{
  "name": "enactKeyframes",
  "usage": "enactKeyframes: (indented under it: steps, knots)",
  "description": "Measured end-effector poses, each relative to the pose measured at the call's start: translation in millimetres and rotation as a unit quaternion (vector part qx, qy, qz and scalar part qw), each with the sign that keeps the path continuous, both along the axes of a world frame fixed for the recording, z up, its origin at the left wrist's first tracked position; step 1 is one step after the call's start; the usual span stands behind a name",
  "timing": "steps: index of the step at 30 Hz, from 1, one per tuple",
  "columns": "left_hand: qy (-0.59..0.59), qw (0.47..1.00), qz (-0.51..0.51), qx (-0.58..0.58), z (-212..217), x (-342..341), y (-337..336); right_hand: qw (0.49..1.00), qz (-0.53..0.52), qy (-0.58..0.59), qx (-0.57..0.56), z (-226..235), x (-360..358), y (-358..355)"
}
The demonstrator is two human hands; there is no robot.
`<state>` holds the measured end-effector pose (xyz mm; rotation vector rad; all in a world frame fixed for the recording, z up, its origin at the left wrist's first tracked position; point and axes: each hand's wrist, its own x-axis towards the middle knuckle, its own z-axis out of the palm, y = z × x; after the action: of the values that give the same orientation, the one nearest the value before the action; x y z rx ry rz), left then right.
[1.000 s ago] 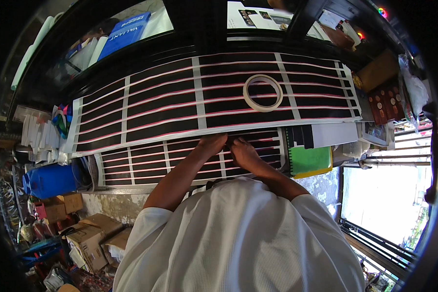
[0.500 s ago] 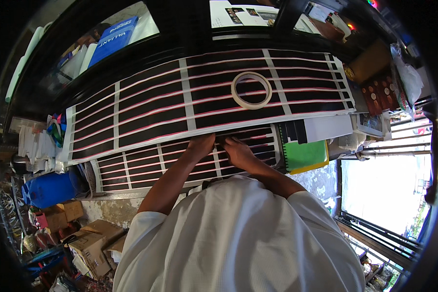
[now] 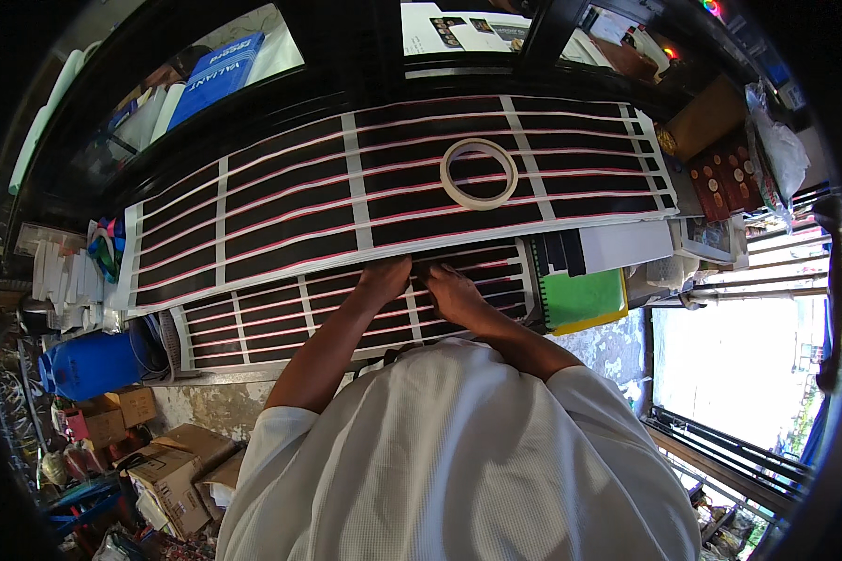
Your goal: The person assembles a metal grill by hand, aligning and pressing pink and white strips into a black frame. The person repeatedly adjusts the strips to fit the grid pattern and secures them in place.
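Note:
A long stack of black sheets with white and red stripes (image 3: 290, 201) lies across the work surface. A similar striped sheet (image 3: 281, 313) lies in front of it, partly under its near edge. My left hand (image 3: 385, 279) is closed over the nearer sheet, right at the stack's near edge, its fingertips mostly hidden. Just to its right, my right hand (image 3: 451, 292) has its fingers curled together above the same sheet. What either hand pinches cannot be made out. A roll of masking tape (image 3: 450, 182) lies flat on the stack.
A green spiral-bound book (image 3: 585, 297) and white paper (image 3: 627, 248) lie right of the sheets. At left stand a blue container (image 3: 98, 363) and a stack of white papers (image 3: 61, 276). Cardboard boxes (image 3: 173, 477) sit below on the left. A black frame (image 3: 355, 65) borders the far side.
The whole view has shifted very slightly. Both hands stay at the stack's near edge, with the right hand's fingers moved only a little.

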<state>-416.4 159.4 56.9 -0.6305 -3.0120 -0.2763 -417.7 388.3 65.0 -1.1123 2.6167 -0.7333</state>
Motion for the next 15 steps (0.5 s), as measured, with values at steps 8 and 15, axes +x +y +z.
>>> enactKeyframes:
  steps: [8, 15]
  knots:
    - [-0.045, 0.999, -0.005, 0.017, -8, -6, 9, 1.000, 0.001, 0.013, 0.006, -7, -2, -1]
    - [-0.061, 0.997, -0.001, 0.040, -21, -4, 2, 0.994, 0.039, 0.001, 0.103, -20, -4, 0]
